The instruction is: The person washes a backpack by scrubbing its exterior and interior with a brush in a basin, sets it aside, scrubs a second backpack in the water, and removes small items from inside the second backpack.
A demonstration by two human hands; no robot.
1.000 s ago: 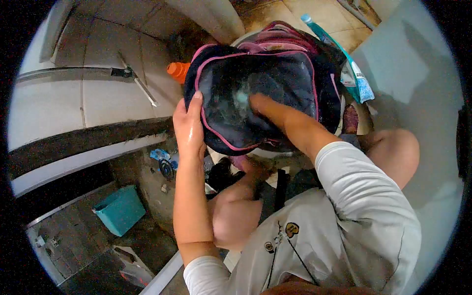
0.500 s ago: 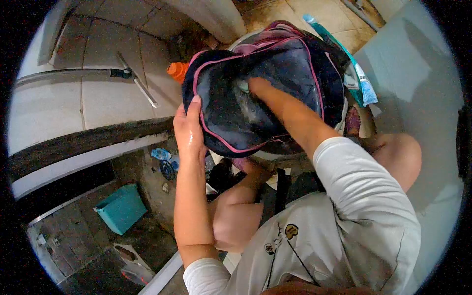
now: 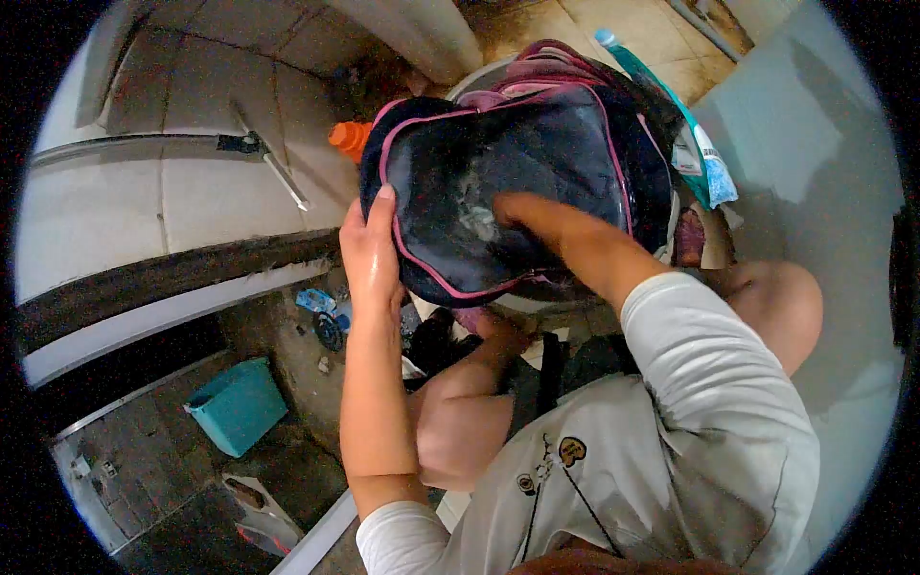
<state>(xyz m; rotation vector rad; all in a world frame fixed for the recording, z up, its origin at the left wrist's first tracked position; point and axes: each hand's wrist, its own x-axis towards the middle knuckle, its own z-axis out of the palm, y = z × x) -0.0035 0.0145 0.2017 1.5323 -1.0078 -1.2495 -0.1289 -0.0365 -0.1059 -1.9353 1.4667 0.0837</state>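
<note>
A dark backpack (image 3: 556,144) with pink piping lies with its broad panel facing me, over a pale round tub (image 3: 470,84) that is mostly hidden. The panel looks wet. My left hand (image 3: 372,244) is closed on the backpack's left edge, thumb on top and fingers out of sight beneath. On the middle of the panel, my right hand (image 3: 517,211) is bent downward with its fingers closed. A whitish patch of foam (image 3: 477,218) shows beside its fingertips. Whatever the right hand holds is blurred and cannot be made out.
An orange-capped bottle (image 3: 350,139) stands left of the backpack. On the right are a teal brush-like handle (image 3: 637,72) and a blue-and-white packet (image 3: 717,177). A teal bin (image 3: 238,407) sits lower left, beyond a white ledge (image 3: 192,311). A pale wall (image 3: 815,172) rises at right.
My right hand has moved down and slightly right across the panel, from its upper middle towards the centre. My left hand keeps its hold on the backpack's edge.
</note>
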